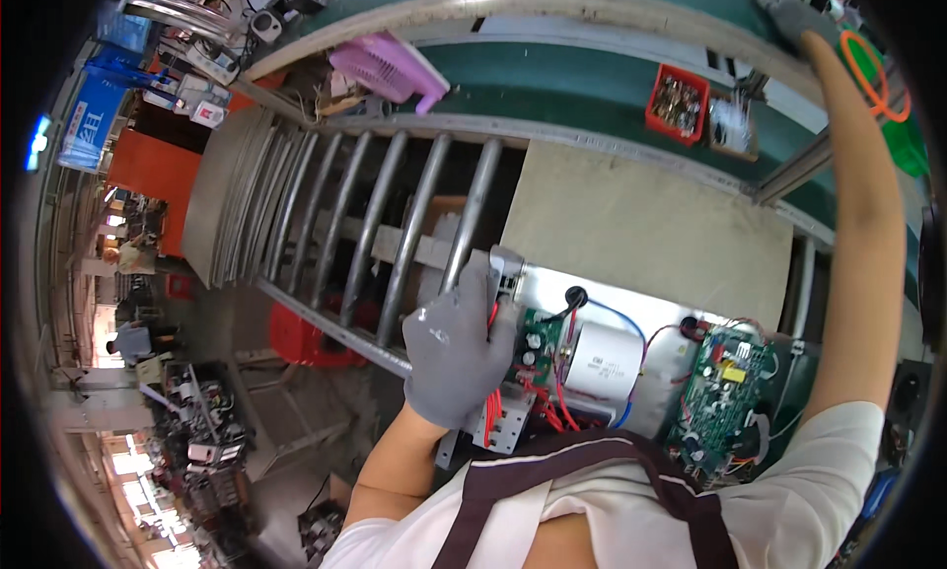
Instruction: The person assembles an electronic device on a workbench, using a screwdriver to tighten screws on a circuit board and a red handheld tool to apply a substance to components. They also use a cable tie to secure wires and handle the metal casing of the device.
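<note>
Grasping the metal chassis (602,303) by its stiff corner edge, the gloved left hand (459,347) avoids fragile boards and wires; the right hand's (789,17) grip is unclear.

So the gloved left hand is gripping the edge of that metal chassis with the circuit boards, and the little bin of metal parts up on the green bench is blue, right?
Not quite: the bin of metal parts is red, not blue, as the head view shows. The rest holds: the gloved left hand grips the edge of the metal chassis that carries the circuit boards.
</note>
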A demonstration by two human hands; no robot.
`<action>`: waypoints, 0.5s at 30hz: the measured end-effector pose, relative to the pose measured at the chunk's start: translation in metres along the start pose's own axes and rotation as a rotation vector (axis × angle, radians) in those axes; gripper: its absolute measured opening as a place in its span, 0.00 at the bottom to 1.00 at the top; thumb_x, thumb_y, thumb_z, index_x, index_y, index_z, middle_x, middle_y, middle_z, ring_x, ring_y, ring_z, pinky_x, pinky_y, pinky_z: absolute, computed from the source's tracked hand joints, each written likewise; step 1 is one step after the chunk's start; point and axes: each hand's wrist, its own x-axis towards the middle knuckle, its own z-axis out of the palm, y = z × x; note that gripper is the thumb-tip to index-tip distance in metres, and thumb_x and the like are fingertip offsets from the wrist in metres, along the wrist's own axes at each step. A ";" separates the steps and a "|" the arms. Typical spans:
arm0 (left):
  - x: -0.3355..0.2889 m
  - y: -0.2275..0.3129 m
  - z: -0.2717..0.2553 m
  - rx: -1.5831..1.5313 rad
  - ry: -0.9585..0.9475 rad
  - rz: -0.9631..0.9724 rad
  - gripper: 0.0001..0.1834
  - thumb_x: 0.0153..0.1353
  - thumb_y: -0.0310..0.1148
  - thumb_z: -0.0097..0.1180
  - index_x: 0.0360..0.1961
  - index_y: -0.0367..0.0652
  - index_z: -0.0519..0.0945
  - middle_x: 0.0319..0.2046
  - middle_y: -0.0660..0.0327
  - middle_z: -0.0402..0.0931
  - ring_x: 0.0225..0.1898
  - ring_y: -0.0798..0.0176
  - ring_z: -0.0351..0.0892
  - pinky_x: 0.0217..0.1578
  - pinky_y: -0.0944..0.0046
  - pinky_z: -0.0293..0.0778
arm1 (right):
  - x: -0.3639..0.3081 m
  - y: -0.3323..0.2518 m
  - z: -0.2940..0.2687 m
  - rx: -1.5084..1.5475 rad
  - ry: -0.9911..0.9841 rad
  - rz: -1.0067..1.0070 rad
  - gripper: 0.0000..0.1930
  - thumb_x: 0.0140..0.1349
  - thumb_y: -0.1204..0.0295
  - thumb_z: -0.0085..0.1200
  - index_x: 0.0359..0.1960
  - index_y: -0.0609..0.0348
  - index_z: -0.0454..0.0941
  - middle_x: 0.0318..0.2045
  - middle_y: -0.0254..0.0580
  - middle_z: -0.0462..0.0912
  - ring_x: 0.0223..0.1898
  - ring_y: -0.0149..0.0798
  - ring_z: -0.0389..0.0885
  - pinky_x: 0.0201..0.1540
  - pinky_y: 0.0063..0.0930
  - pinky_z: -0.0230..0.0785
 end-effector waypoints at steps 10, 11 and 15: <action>0.003 0.004 0.000 0.015 0.018 0.030 0.24 0.52 0.37 0.55 0.49 0.37 0.69 0.21 0.48 0.74 0.22 0.46 0.76 0.23 0.54 0.70 | -0.107 -0.072 -0.083 0.679 -0.581 0.565 0.09 0.48 0.66 0.51 0.25 0.57 0.68 0.15 0.37 0.67 0.15 0.32 0.68 0.19 0.29 0.66; -0.003 0.002 -0.002 0.072 0.047 0.041 0.24 0.52 0.38 0.55 0.49 0.38 0.69 0.20 0.48 0.75 0.22 0.46 0.77 0.23 0.55 0.70 | -0.144 -0.109 -0.104 0.829 -0.564 0.549 0.07 0.46 0.69 0.51 0.22 0.55 0.66 0.12 0.31 0.61 0.11 0.28 0.64 0.15 0.24 0.61; -0.023 0.013 -0.015 0.251 -0.097 0.073 0.43 0.49 0.45 0.58 0.60 0.31 0.56 0.23 0.50 0.77 0.22 0.48 0.78 0.24 0.54 0.73 | -0.220 -0.128 -0.136 0.947 -0.723 0.305 0.14 0.37 0.73 0.51 0.31 0.59 0.71 0.17 0.32 0.69 0.15 0.25 0.66 0.16 0.19 0.60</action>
